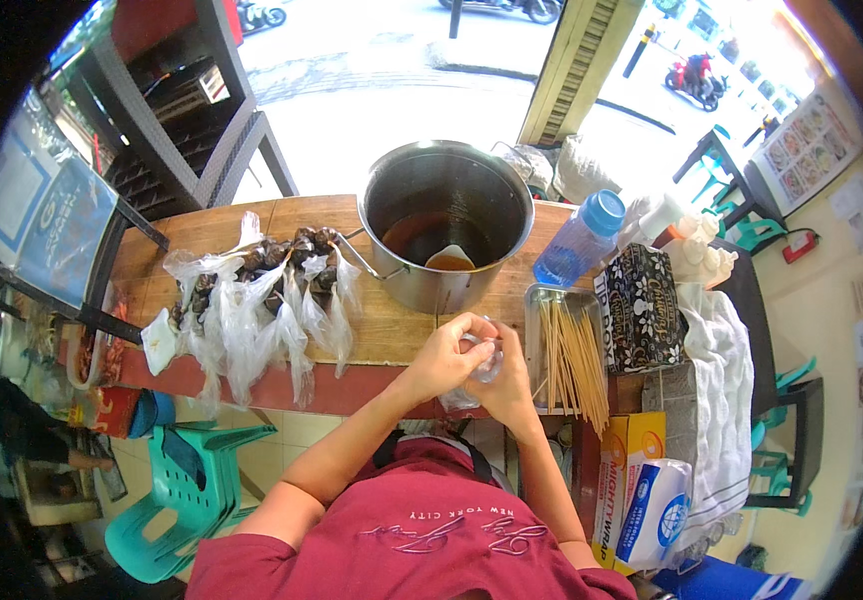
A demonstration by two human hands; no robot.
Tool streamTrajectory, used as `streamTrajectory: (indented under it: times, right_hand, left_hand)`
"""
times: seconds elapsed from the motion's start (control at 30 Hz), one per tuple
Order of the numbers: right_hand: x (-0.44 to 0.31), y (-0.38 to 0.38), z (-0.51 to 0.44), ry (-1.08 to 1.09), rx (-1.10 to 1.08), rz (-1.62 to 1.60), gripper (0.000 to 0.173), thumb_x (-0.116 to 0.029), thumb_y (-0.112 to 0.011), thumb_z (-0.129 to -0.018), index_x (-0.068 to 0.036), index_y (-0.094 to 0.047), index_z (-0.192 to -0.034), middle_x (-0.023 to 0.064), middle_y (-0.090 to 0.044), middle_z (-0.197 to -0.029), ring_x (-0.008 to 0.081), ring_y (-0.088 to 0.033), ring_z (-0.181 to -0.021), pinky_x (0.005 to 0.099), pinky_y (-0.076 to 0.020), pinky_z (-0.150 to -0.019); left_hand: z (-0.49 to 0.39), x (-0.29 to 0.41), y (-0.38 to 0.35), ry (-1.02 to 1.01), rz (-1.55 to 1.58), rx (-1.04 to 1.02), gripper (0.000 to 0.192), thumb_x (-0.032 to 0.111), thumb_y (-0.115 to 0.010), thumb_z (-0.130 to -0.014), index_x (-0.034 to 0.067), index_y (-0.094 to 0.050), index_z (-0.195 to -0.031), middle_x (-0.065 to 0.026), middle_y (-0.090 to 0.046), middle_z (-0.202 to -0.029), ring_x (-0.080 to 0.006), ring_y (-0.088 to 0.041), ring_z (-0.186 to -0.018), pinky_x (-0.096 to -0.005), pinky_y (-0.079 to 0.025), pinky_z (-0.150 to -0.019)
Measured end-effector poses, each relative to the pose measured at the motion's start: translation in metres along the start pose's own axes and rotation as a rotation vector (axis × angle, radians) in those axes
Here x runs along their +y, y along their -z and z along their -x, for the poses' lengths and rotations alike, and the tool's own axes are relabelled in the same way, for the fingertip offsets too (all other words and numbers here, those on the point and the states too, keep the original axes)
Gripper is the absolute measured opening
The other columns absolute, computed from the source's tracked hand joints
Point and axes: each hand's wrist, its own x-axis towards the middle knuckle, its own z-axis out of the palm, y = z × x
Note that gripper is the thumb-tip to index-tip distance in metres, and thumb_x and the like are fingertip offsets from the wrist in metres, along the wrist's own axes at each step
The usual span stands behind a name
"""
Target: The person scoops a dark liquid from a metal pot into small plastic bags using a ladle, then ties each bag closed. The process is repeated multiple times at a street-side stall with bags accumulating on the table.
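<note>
My left hand (449, 358) and my right hand (505, 386) meet at the table's front edge, fingers pinched together around a thin clear plastic bag (485, 367). What the bag contains is hidden by the fingers. Just beyond them stands a tall steel pot (431, 292) with brown liquid at the bottom. A pale scoop or ladle (450, 257) holding some brown liquid shows inside the pot's near wall. To the left lies a pile of knotted plastic bags (240, 322) with dark contents. Near my right hand, wooden skewers (574, 352) lie in a metal tray (533, 337).
Right of the pot stand a blue water bottle (580, 236), a black patterned box (645, 307) and sauce bottles (701, 251). A white towel (720, 405) hangs beyond them. Food-wrap box (619, 465) and paper-towel pack (654, 514) sit at lower right. Green chairs (191, 480) are stacked left.
</note>
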Motion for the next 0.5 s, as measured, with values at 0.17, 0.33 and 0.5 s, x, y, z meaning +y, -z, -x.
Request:
streamTrajectory:
  times: [0.17, 0.33, 0.5]
  right_hand:
    - [0.003, 0.024, -0.008, -0.239, 0.045, -0.26, 0.057, 0.015, -0.064, -0.076, -0.002, -0.046, -0.127, 0.0061, -0.057, -0.103, 0.0106, -0.059, -0.083, 0.0232, -0.0483, -0.069]
    - [-0.006, 0.025, -0.011, -0.169, 0.046, -0.406, 0.056, 0.015, -0.064, -0.076, -0.002, -0.048, -0.127, 0.0034, -0.055, -0.097, 0.0088, -0.058, -0.08, 0.022, -0.0488, -0.068]
    - [-0.024, 0.038, -0.016, -0.147, 0.063, -0.295, 0.046, 0.009, -0.068, -0.079, -0.002, -0.053, -0.122, 0.0026, -0.057, -0.094, 0.0082, -0.056, -0.08, 0.0219, -0.0476, -0.069]
  left_hand:
    - [0.001, 0.017, 0.021, -0.234, -0.461, 0.13, 0.03, -0.005, -0.062, -0.086, 0.003, -0.059, -0.114, -0.0128, -0.063, -0.106, -0.0202, -0.063, -0.089, -0.031, -0.053, -0.083]
    - [-0.016, -0.051, 0.011, -0.208, -0.914, -0.011, 0.047, 0.008, -0.076, -0.074, 0.006, -0.06, -0.119, -0.0155, -0.064, -0.099, -0.0296, -0.06, -0.096, -0.0405, -0.046, -0.094]
    - [-0.042, -0.069, 0.001, -0.261, -0.742, -0.189, 0.032, 0.016, -0.075, -0.077, 0.004, -0.071, -0.106, -0.0107, -0.067, -0.078, -0.0177, -0.064, -0.08, -0.0343, -0.051, -0.076]
